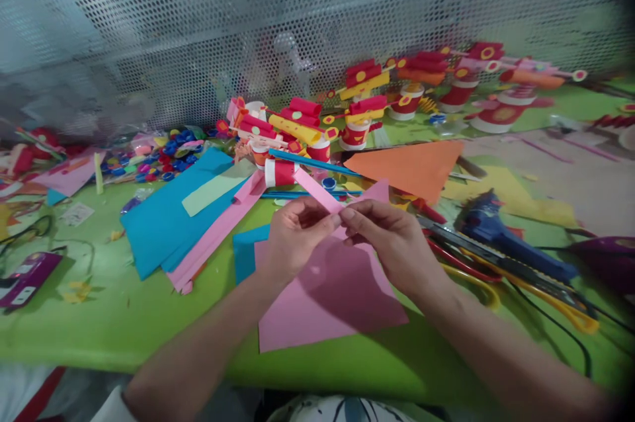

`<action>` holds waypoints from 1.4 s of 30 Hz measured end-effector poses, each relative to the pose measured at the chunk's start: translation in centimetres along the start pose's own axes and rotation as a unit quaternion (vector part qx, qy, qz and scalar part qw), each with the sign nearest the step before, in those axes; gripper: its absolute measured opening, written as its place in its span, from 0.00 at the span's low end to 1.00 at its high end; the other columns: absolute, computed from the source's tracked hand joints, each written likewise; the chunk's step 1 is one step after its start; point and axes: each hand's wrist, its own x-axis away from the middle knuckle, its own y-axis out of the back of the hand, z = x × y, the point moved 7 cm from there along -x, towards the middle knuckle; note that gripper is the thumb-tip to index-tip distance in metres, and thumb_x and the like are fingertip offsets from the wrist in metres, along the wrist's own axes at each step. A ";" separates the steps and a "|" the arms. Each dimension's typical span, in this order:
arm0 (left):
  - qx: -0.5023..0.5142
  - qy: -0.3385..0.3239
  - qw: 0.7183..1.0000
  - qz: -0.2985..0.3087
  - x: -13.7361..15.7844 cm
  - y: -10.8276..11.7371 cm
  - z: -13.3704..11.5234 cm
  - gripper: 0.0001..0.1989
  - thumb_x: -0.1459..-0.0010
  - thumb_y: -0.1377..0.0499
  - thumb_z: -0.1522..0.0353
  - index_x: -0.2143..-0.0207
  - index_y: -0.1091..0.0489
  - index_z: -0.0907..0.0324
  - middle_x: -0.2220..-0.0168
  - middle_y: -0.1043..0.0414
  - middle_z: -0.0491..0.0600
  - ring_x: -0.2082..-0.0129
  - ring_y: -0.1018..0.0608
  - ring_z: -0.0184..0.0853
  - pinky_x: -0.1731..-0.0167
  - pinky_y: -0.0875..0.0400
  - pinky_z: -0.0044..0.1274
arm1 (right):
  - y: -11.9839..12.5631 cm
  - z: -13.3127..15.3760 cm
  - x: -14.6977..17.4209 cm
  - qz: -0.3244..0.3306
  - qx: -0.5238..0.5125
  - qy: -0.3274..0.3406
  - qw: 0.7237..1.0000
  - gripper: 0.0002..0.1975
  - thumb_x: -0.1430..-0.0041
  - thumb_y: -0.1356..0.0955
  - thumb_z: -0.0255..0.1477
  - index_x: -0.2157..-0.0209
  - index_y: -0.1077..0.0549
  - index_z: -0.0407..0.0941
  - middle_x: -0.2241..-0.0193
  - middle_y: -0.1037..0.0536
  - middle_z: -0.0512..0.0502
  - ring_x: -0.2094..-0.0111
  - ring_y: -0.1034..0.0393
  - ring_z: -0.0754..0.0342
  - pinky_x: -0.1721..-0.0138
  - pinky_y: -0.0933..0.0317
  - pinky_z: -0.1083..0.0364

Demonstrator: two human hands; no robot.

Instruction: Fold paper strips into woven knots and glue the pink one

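A narrow pink paper strip is held between my two hands, its far end pointing up and left. My left hand pinches it from the left with thumb and fingers. From the right, my right hand grips the strip's near end, fingertips almost touching the left thumb. Below both hands lies a pink paper sheet, partly over a blue sheet. Just beyond the strip, a small red and white paper cup rests on its side.
A blue glue gun, a black and yellow cutter and scissors lie at right. Left are blue sheets and folded pink strips. Orange paper and several decorated cups stand behind, before a perforated metal panel.
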 end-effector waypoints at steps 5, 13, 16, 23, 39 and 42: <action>-0.051 -0.036 0.998 0.006 0.3 -0.4 -0.4 0.08 0.46 0.32 0.65 0.66 0.23 0.59 0.69 0.22 0.46 0.69 0.24 0.29 0.66 0.30 0.22 | 0.3 0.8 0.1 -0.023 0.051 0.024 0.998 0.16 0.47 0.24 0.42 0.72 0.23 0.44 0.76 0.27 0.51 0.73 0.35 0.57 0.71 0.38 0.56; 0.052 0.020 0.998 -0.026 0.1 0.2 0.7 0.02 0.47 0.35 0.69 0.71 0.24 0.59 0.72 0.25 0.45 0.70 0.24 0.31 0.68 0.31 0.22 | 0.5 1.3 0.3 -0.013 0.060 0.045 0.997 0.19 0.46 0.26 0.44 0.76 0.27 0.44 0.79 0.32 0.53 0.75 0.40 0.58 0.72 0.45 0.56; 0.112 0.051 0.992 -0.001 -0.2 -0.2 0.6 0.02 0.48 0.36 0.69 0.71 0.24 0.59 0.70 0.24 0.47 0.67 0.23 0.34 0.65 0.30 0.24 | 0.3 1.4 0.5 -0.003 0.089 0.053 0.995 0.18 0.43 0.27 0.44 0.75 0.27 0.44 0.78 0.30 0.52 0.75 0.39 0.57 0.73 0.46 0.55; 0.076 0.081 0.993 0.038 -0.3 -0.1 0.5 0.06 0.50 0.31 0.68 0.68 0.23 0.59 0.71 0.27 0.45 0.75 0.29 0.26 0.73 0.36 0.19 | 0.2 1.3 0.6 -0.006 0.135 0.084 0.987 0.16 0.40 0.30 0.41 0.73 0.26 0.44 0.78 0.31 0.51 0.76 0.40 0.57 0.75 0.48 0.55; 0.117 0.188 0.975 0.026 -0.1 -0.3 1.6 0.11 0.59 0.26 0.68 0.71 0.21 0.61 0.75 0.25 0.45 0.76 0.25 0.26 0.72 0.32 0.19 | -0.2 1.2 0.9 0.016 0.156 0.100 0.982 0.15 0.40 0.29 0.42 0.72 0.22 0.44 0.73 0.22 0.46 0.69 0.32 0.52 0.69 0.40 0.54; 0.136 0.194 0.971 0.028 -0.2 -0.2 1.4 0.11 0.62 0.26 0.71 0.74 0.22 0.60 0.76 0.25 0.44 0.76 0.25 0.25 0.72 0.32 0.19 | -0.2 0.8 0.8 0.026 0.155 0.104 0.982 0.14 0.39 0.29 0.41 0.70 0.21 0.45 0.72 0.21 0.47 0.69 0.31 0.53 0.68 0.40 0.55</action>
